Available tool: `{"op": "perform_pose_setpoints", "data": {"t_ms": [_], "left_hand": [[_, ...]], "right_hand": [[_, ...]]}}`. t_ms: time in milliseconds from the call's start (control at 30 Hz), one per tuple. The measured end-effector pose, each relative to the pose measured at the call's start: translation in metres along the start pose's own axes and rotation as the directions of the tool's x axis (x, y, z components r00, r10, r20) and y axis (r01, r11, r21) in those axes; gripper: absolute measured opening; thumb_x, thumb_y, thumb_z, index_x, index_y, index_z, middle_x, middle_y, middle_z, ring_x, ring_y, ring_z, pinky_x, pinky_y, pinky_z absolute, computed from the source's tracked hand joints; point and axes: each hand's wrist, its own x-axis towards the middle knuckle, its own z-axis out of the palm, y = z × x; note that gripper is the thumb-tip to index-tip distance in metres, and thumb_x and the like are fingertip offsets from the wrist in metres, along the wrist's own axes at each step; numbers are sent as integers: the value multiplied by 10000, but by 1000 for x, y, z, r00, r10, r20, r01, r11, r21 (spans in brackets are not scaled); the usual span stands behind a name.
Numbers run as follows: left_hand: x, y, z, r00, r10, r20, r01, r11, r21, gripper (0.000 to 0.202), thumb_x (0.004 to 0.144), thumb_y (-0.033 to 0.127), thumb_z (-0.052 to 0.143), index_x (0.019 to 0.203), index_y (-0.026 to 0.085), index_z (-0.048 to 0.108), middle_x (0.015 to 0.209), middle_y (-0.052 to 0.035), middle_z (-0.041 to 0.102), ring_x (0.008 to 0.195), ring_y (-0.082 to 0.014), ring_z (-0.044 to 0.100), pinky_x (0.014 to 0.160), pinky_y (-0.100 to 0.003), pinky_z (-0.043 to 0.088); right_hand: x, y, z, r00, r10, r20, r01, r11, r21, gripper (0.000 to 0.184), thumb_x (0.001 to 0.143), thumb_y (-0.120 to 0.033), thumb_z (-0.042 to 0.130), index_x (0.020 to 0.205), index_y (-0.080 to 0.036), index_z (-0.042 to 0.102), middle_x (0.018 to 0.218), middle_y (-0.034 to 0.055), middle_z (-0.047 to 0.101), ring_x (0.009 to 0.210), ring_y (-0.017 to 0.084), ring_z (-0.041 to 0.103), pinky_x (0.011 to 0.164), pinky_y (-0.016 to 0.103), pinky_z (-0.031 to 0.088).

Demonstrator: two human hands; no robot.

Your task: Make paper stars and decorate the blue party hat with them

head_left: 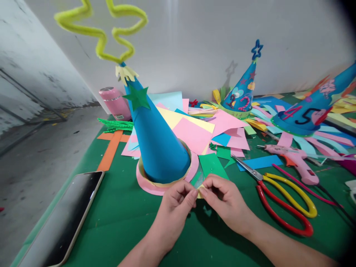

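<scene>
Between their fingertips, my left hand point(175, 207) and my right hand point(224, 200) pinch a small piece of pale yellow paper point(200, 193). The fingers cover most of it, so its full shape is hidden. Just behind my hands stands a blue paper cone hat point(161, 144) with a pink and yellow brim point(195, 165). A green paper star point(138, 97) is on its side, and a yellow pipe-cleaner star point(101, 37) rises from the tip. Green paper scraps point(213, 165) lie just beyond my right hand.
Scissors point(278, 198) with red and yellow handles and a pink glue gun point(300, 159) lie at right. A phone point(62, 218) rests at the left edge. Behind are coloured paper sheets point(191, 133), a pink flask point(115, 104), green pipe cleaners point(115, 126) and two decorated hats point(240, 94).
</scene>
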Motion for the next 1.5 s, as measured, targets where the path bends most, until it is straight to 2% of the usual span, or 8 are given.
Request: {"op": "perform_pose_setpoints", "data": {"t_ms": [200, 367, 500, 733, 933, 1133, 1300, 1500], "left_hand": [[-3, -2, 3, 998, -46, 37, 51, 990, -135, 237, 772, 314, 562, 611, 162, 477, 539, 47, 417, 516, -80, 350, 493, -199, 283], [-2, -3, 4, 998, -59, 14, 61, 990, -127, 236, 781, 337, 542, 649, 142, 537, 576, 8, 526, 517, -87, 421, 515, -213, 319], [-2, -3, 2, 1000, -29, 7, 29, 998, -51, 225, 745, 316, 591, 615, 146, 520, 535, 32, 483, 493, -79, 384, 474, -201, 283], [-1, -5, -1, 1000, 17, -19, -18, 1000, -15, 237, 765, 288, 565, 589, 156, 477, 511, 62, 384, 489, -68, 302, 455, -195, 230], [0, -6, -2, 1000, 20, -9, -21, 998, -52, 224, 761, 288, 574, 604, 152, 492, 517, 55, 404, 488, -66, 307, 454, -196, 230], [-1, -5, -3, 1000, 27, 13, -26, 995, -100, 228, 761, 287, 579, 600, 155, 485, 526, 46, 429, 517, -77, 352, 476, -194, 261], [1, -5, -5, 1000, 1, 28, 2, 995, -102, 193, 773, 289, 553, 641, 154, 508, 542, 32, 477, 507, -80, 373, 476, -200, 269], [1, -1, -7, 997, 78, -25, -77, 996, 33, 281, 795, 304, 522, 563, 157, 466, 510, 52, 398, 483, -75, 301, 460, -212, 219]], "right_hand": [[-1, -1, 1, 996, 68, 50, -75, 986, 152, 228, 826, -278, 469, 625, -172, 462, 573, -41, 387, 524, 93, 347, 474, 213, 296], [0, 0, 0, 999, 36, -12, -35, 998, 53, 230, 822, -258, 470, 610, -168, 471, 588, -31, 410, 532, 97, 370, 489, 219, 305], [1, 3, 0, 999, -7, -40, 8, 1000, 16, 216, 809, -238, 486, 605, -166, 480, 588, -32, 407, 530, 95, 376, 487, 214, 302], [4, 0, 0, 998, 51, 23, -53, 995, 90, 188, 807, -243, 488, 637, -164, 478, 600, -34, 404, 543, 94, 365, 491, 213, 300], [7, -6, 0, 998, 58, 35, -60, 997, 47, 180, 797, -227, 498, 631, -160, 476, 619, -32, 413, 554, 93, 365, 496, 215, 298], [8, -8, -2, 990, 102, 100, -117, 979, 165, 192, 806, -233, 474, 629, -167, 443, 579, -48, 377, 536, 88, 328, 486, 214, 279], [10, -9, 0, 993, 87, 79, -93, 993, 74, 186, 795, -236, 502, 628, -155, 484, 604, -31, 422, 543, 92, 363, 492, 216, 298], [11, -11, 0, 999, 24, 42, -23, 1000, -20, 199, 822, -205, 475, 638, -154, 529, 617, -22, 448, 577, 101, 414, 530, 218, 324]]}}
